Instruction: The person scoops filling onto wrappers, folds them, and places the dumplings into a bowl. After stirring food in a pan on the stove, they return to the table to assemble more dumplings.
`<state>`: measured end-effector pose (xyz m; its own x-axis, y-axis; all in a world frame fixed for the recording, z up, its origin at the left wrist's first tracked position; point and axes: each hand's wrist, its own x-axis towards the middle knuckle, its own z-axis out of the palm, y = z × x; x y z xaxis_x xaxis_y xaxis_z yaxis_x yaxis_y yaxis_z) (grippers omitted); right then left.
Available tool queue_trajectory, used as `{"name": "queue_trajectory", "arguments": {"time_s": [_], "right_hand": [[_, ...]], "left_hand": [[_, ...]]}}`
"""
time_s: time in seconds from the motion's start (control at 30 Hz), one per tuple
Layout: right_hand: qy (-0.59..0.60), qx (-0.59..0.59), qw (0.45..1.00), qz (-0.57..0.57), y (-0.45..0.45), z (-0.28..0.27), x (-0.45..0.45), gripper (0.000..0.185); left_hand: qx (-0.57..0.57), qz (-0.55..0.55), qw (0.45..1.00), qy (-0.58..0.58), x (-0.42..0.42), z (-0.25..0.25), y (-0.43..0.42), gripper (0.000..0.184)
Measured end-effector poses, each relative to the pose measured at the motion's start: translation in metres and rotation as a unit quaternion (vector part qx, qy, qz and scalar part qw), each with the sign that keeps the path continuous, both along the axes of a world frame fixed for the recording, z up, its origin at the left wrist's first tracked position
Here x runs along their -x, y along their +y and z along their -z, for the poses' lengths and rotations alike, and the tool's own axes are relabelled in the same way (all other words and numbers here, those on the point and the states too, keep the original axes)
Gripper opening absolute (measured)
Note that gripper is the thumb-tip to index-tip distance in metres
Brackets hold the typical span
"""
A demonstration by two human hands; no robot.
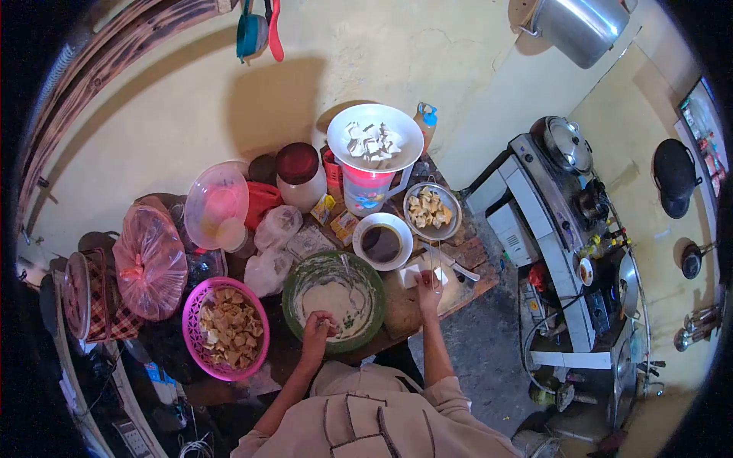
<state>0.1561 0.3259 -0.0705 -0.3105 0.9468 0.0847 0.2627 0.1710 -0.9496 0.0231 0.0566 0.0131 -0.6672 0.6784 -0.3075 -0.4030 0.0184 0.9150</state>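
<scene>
My left hand [319, 328] is over the near rim of a green bowl [376, 314], its fingers curled together; what they hold, if anything, I cannot make out. Inside the bowl lies pale, thick batter [332, 296] with green flecks, and a spoon handle [345, 263] leans at the far side. My right hand [430, 291] is above a wooden cutting board [401, 309], its fingers closed on a small white piece [439, 275]. Another white piece [410, 276] lies beside it to the left. A knife [456, 265] rests just beyond the right hand.
A pink basket [263, 336] holds brown chunks; a strainer [456, 227] holds similar ones. A white bowl [406, 258] contains dark liquid. White pieces fill a bowl [416, 137] stacked on a pitcher [363, 191]. Plastic bags [267, 267] lie left; a stove [546, 183] stands right.
</scene>
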Motion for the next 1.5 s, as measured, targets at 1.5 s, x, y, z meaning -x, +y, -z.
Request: {"name": "queue_trajectory", "arguments": {"time_s": [1.5], "right_hand": [[-0.455,-0.372,0.721,-0.368,-0.107,-0.124,0.063,0.011]], "left_hand": [[0.187,0.113,0.934,0.284,-0.006,-0.002,-0.056,0.018]]}}
